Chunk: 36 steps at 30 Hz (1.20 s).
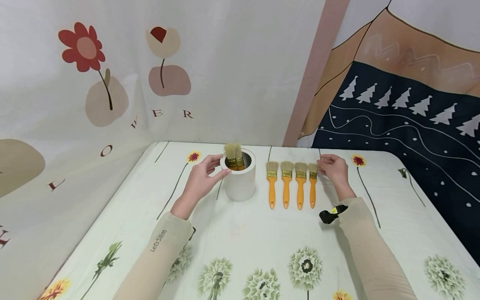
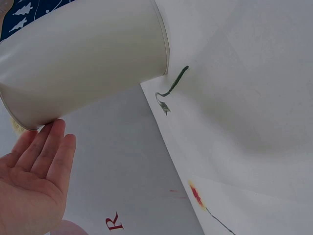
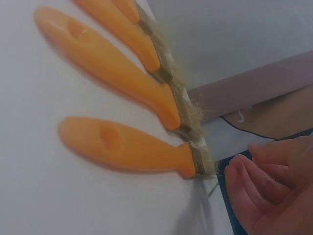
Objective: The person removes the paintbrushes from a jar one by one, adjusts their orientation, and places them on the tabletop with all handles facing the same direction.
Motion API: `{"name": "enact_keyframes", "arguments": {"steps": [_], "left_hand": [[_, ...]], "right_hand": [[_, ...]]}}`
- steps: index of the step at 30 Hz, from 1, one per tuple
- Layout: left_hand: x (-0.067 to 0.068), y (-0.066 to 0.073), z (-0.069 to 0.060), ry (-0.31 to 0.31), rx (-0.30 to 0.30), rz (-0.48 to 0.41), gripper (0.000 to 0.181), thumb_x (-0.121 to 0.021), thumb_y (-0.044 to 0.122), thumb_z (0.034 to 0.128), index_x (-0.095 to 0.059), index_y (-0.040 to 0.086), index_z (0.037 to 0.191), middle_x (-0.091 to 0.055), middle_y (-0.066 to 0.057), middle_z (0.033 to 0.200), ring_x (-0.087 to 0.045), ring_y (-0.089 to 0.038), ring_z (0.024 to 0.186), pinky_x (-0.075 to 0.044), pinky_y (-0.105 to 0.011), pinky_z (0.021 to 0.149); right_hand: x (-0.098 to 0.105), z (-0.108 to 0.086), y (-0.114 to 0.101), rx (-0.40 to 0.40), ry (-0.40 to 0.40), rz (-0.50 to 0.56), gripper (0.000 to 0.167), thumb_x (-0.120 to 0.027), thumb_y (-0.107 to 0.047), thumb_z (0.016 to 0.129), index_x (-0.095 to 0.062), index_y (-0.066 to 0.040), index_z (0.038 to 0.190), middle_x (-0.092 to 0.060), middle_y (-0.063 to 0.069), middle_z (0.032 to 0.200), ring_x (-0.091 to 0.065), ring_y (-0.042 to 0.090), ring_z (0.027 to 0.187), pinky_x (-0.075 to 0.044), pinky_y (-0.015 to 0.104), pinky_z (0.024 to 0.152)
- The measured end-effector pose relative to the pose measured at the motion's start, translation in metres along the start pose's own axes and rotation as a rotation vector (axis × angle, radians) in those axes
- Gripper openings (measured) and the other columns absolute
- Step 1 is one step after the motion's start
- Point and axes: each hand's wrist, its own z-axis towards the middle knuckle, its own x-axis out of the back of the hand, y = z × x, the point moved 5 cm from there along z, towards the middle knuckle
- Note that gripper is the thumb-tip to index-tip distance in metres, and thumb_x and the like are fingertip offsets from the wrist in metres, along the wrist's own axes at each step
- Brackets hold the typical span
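Observation:
A white can [image 1: 240, 187] stands upright on the table, with brushes [image 1: 233, 155] inside it, bristles up. At its left rim the left hand [image 1: 200, 179] holds the can between thumb and fingers; in the left wrist view, extended fingertips of that hand [image 2: 36, 181] touch the can's edge [image 2: 88, 63]. Four orange-handled brushes lie side by side right of the can, bristles away from the person; the rightmost brush [image 1: 313, 187] is the narrowest. Beside its bristles, the right hand [image 1: 335, 170] has loosely bent fingers and holds nothing. The right wrist view shows this hand [image 3: 274, 186] near that brush [image 3: 127, 147].
A floral cloth [image 1: 240, 237] covers the table. Behind the table hangs a pale printed curtain [image 1: 240, 83], with a dark tree-patterned fabric [image 1: 375, 121] at the right. A black strap [image 1: 330, 216] is at the right sleeve's cuff.

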Motion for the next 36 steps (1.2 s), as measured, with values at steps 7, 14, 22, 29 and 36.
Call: {"name": "enact_keyframes", "arguments": {"steps": [7,14,22,29,36], "left_hand": [[0.0,0.001,0.0,-0.001,0.001,-0.002,0.056,-0.073,0.03,0.0919,-0.054,0.006,0.139,-0.062,-0.015,0.139,-0.058,-0.027,0.132,-0.048,-0.041,0.113],[0.0,0.002,-0.001,0.001,-0.004,-0.001,0.057,-0.073,0.029,0.092,-0.054,0.005,0.14,-0.061,-0.017,0.139,-0.058,-0.028,0.132,-0.048,-0.043,0.113],[0.0,0.001,0.0,0.002,-0.003,-0.006,0.056,-0.073,0.029,0.0922,-0.054,0.005,0.14,-0.062,-0.015,0.139,-0.058,-0.028,0.132,-0.048,-0.042,0.113],[0.0,0.0,-0.001,-0.002,0.005,-0.005,0.056,-0.073,0.03,0.0924,-0.054,0.007,0.139,-0.061,-0.015,0.139,-0.057,-0.027,0.132,-0.047,-0.041,0.113],[0.0,0.0,0.0,-0.002,-0.005,-0.008,0.055,-0.073,0.03,0.0924,-0.054,0.008,0.139,-0.062,-0.016,0.139,-0.057,-0.029,0.132,-0.047,-0.043,0.113]], "right_hand": [[-0.005,-0.002,-0.006,0.024,0.025,-0.008,0.038,-0.061,-0.014,0.099,-0.059,-0.004,0.135,-0.065,0.019,0.131,-0.065,0.014,0.098,-0.057,0.01,0.07],[-0.009,-0.005,-0.014,0.05,-0.003,0.017,0.037,-0.06,-0.014,0.099,-0.059,-0.003,0.135,-0.065,0.019,0.13,-0.065,0.015,0.101,-0.06,0.019,0.085],[-0.017,-0.012,-0.027,0.083,-0.027,0.055,0.036,-0.061,-0.013,0.099,-0.06,-0.002,0.133,-0.066,0.021,0.127,-0.063,0.002,0.084,-0.061,0.018,0.082],[-0.029,-0.018,-0.043,0.135,-0.021,0.078,0.033,-0.063,-0.008,0.097,-0.063,0.0,0.128,-0.07,0.02,0.12,-0.069,0.01,0.089,-0.062,0.024,0.081],[-0.042,-0.029,-0.062,0.194,-0.084,0.073,0.034,-0.06,-0.01,0.1,-0.06,0.001,0.132,-0.065,0.025,0.126,-0.069,0.027,0.107,-0.059,0.028,0.09]]}}
